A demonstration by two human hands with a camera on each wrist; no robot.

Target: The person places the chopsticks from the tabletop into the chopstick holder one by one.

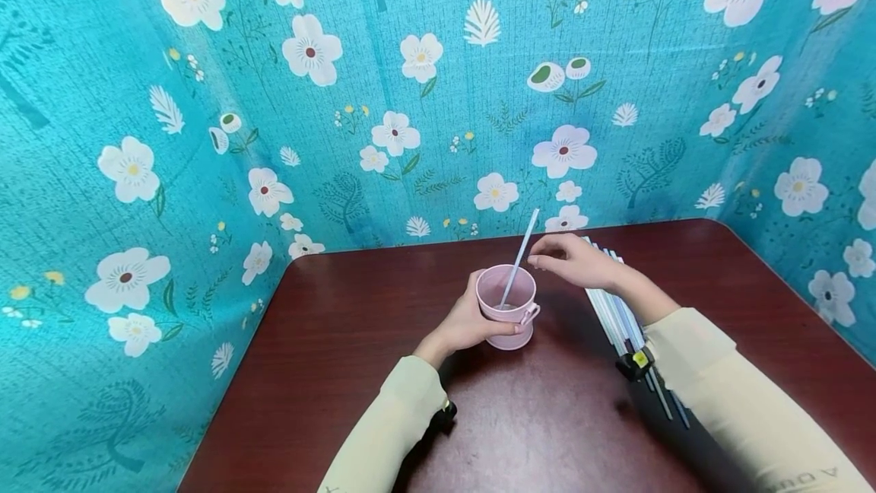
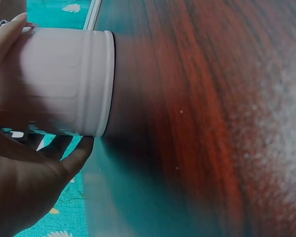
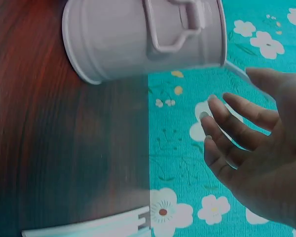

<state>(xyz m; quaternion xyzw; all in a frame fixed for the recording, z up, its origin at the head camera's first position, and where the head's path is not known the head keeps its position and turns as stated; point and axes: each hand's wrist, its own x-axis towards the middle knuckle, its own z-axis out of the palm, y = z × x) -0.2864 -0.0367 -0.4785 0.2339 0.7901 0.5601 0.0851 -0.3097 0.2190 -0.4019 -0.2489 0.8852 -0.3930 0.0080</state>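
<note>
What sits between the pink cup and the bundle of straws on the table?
In the head view, only the right hand hovers there, above bare table, between the pink cup and the bundle of straws.

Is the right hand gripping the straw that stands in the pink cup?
No: the right hand is open beside the pink cup, fingers spread, off the straw.

Pink bucket (image 1: pixel 508 303) (teal floral backdrop (image 1: pixel 383 97))

I see both arms in long pale cream sleeves, cuffs ending at the wrists; left hand (image 1: pixel 472 319) and right hand (image 1: pixel 575 261) bare, no gloves/rings visible. Small black cam unit strapped under each wrist, R one w/ a yellow spot. Dark lettering near R sleeve's lower edge, unreadable.
</note>
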